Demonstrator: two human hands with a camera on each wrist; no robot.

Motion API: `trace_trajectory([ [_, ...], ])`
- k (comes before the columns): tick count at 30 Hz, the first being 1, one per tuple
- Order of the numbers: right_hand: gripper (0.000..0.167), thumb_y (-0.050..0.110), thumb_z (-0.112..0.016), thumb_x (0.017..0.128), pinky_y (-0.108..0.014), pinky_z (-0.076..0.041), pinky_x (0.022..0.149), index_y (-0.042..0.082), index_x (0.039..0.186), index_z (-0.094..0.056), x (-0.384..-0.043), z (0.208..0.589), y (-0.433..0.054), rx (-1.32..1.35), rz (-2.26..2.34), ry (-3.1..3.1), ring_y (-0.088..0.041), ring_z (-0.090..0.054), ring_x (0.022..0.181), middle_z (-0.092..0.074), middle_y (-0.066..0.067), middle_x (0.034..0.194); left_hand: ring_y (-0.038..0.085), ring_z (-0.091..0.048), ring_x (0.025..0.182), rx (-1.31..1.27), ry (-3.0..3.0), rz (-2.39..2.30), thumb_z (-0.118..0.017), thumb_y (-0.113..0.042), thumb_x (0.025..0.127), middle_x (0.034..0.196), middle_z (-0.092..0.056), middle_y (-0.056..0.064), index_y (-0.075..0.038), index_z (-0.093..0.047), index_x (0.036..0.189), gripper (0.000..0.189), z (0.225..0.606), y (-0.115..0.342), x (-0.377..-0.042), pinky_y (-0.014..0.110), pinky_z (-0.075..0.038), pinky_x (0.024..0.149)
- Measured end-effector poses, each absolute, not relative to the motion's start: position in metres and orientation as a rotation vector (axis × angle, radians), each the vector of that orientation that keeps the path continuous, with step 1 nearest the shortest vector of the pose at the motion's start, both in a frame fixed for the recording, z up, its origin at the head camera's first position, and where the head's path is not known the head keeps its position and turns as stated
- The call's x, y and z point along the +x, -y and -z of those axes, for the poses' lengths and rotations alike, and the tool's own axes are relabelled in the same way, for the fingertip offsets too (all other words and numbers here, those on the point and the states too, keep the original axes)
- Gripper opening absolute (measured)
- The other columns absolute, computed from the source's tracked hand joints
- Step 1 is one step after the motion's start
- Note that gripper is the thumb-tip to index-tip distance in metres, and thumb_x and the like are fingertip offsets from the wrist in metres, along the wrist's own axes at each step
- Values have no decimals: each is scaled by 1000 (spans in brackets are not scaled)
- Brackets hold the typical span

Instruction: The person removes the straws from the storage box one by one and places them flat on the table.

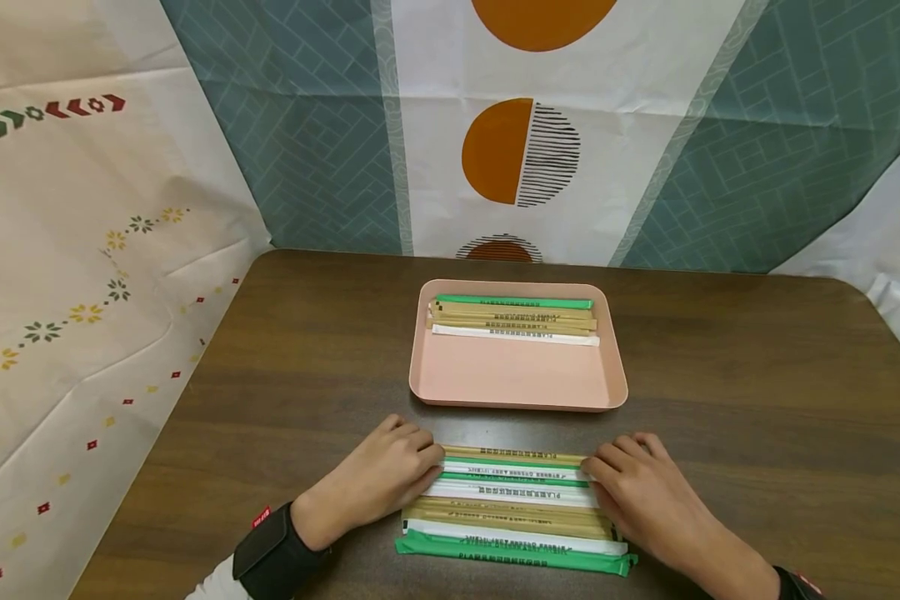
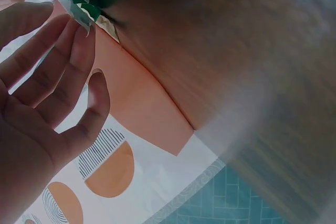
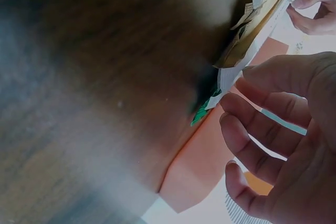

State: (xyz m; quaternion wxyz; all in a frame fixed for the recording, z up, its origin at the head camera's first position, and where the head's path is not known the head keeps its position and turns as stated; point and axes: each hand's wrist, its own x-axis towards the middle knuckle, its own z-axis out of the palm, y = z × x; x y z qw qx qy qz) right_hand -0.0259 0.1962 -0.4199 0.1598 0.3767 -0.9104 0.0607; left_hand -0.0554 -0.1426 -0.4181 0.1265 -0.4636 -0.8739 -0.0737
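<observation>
Paper-wrapped drinking straws [image 1: 506, 512] in gold, white and green lie side by side on the table. My left hand [image 1: 390, 467] is at their left ends, near the far side of the row. At the right ends is my right hand [image 1: 641, 483]. In the left wrist view, loosely bent fingers [image 2: 63, 66] meet green and white wrapper ends. The right wrist view has the thumb and forefinger beside a white wrapper end [image 3: 228, 77], the other fingers spread. No firm pinch shows on either side.
Beyond the row stands a shallow pink tray [image 1: 510, 379] with green, gold and white wrapped straws [image 1: 513, 321] along its far side. The brown wooden table [image 1: 330, 333] meets a patterned cloth [image 1: 330, 167] at its back edge. Another cloth [image 1: 82, 250] hangs at the left.
</observation>
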Motion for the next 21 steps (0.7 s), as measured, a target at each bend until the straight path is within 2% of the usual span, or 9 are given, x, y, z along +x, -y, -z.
trace_trajectory([
  [2, 14, 17, -76, 78, -44, -41, 77, 14, 89, -68, -25, 420, -196, 1071, -166, 2617, -16, -57, 79, -64, 3, 84, 12, -54, 69, -1352, 2552, 210, -70, -21, 88, 75, -57, -5, -18, -66, 85, 6, 418, 142, -56, 30, -40, 69],
  [4, 32, 10, -84, 62, -44, -41, 77, 14, 89, -68, -25, 419, -195, 1062, -158, 2619, -16, -57, 80, -64, 3, 84, 12, -55, 70, -1358, 2552, 211, -70, -20, 88, 75, -57, -5, -17, -66, 85, 6, 416, 142, -57, 30, -39, 68],
  [6, 20, 14, -79, 73, -44, -41, 76, 14, 89, -68, -26, 417, -196, 1060, -180, 2594, -16, -57, 79, -64, 3, 84, 12, -56, 71, -1362, 2541, 224, -70, -18, 88, 76, -58, -4, -17, -66, 85, 5, 413, 141, -59, 29, -39, 68],
  [8, 9, 21, -64, 89, -44, -41, 74, 13, 88, -67, -29, 414, -197, 1055, -213, 2556, -16, -57, 78, -63, 3, 82, 12, -58, 73, -1362, 2518, 249, -71, -17, 88, 77, -59, -4, -16, -67, 86, 4, 406, 140, -64, 30, -40, 69],
  [12, 54, 36, -21, 103, -43, -42, 69, 12, 86, -66, -41, 405, -202, 1024, -269, 2488, -18, -57, 75, -62, 2, 80, 13, -58, 73, -1331, 2497, 325, -72, -15, 86, 80, -63, -2, -12, -70, 89, 4, 387, 137, -79, 32, -46, 72],
  [13, 53, 37, -22, 103, -43, -42, 69, 12, 87, -66, -45, 402, -203, 1013, -274, 2486, -18, -57, 74, -62, 2, 80, 13, -58, 73, -1318, 2504, 347, -73, -15, 86, 80, -64, -2, -12, -71, 90, 5, 383, 136, -84, 31, -46, 71],
  [17, 13, 21, -66, 90, -42, -43, 64, 8, 89, -67, -66, 392, -209, 975, -274, 2500, -21, -58, 74, -64, -2, 82, 11, -55, 68, -1288, 2532, 404, -72, -12, 85, 80, -65, -1, -10, -71, 90, 5, 369, 134, -108, 30, -46, 66],
  [20, 27, 2, -82, 67, -41, -43, 61, 5, 89, -67, -86, 388, -212, 938, -264, 2522, -23, -58, 74, -65, -6, 84, 12, -54, 66, -1285, 2556, 409, -71, -10, 86, 81, -64, 2, -7, -70, 88, 4, 363, 132, -129, 29, -47, 64],
  [21, 28, 2, -84, 66, -40, -43, 60, 4, 89, -67, -93, 388, -212, 928, -257, 2530, -24, -58, 74, -65, -7, 84, 12, -53, 66, -1279, 2574, 400, -71, -10, 87, 81, -64, 2, -7, -69, 88, 4, 363, 131, -136, 29, -47, 64],
])
